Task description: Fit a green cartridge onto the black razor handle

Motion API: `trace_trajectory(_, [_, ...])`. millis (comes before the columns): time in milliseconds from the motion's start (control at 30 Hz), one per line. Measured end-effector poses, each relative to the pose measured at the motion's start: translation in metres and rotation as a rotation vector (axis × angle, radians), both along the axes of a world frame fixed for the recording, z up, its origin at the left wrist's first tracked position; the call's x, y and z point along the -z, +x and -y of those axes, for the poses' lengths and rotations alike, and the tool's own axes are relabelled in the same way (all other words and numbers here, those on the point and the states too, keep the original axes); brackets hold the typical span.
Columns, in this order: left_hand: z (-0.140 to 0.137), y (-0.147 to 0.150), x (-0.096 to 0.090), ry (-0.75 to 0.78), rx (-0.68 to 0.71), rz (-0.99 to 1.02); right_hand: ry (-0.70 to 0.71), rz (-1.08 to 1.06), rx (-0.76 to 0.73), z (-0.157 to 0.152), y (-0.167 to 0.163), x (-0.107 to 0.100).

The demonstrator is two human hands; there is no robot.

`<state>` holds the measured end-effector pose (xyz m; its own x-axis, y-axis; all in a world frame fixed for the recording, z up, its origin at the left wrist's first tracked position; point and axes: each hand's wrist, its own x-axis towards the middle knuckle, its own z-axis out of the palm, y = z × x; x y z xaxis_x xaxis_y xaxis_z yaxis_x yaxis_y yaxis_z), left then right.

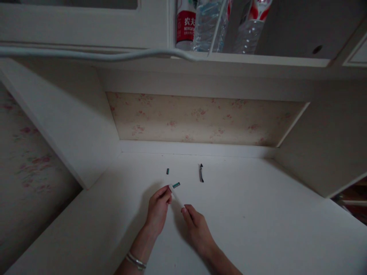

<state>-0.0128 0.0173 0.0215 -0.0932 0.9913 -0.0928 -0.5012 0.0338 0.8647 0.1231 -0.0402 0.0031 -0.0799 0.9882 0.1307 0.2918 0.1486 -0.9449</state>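
Note:
A slim white-handled tool that looks like a razor (178,198) is held at a slant between my two hands. My left hand (158,208) pinches the white head at its upper end. From that head a small dark cartridge with a green strip (176,185) sticks out to the right. My right hand (196,227) is closed around the lower end of the handle. Beyond my left hand lies a similar small dark cartridge (168,171). Farther right, a short curved black-and-silver piece (201,173), possibly a razor handle, lies apart from both hands.
The white desktop (258,214) sits between side panels, with a floral-papered wall (183,118) behind. Overhead, a shelf (266,60) holds several plastic bottles (210,26). A pale cable (114,55) runs along the cabinet's lower edge.

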Motion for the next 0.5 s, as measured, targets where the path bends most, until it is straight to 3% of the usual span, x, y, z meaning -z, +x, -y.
trace_trajectory(100, [0.001, -0.001, -0.001, 0.009, -0.019, -0.017, -0.001, -0.03, 0.036, 0.0, 0.002, 0.0])
trace_trajectory(267, [0.003, -0.002, -0.003, 0.058, -0.035, -0.282, -0.054, -0.178, 0.112, -0.002, 0.005, 0.004])
trace_trajectory(500, [0.006, -0.002, -0.013, 0.078, -0.037, -0.439, -0.102, -0.299, -0.071, 0.007, -0.013, 0.004])
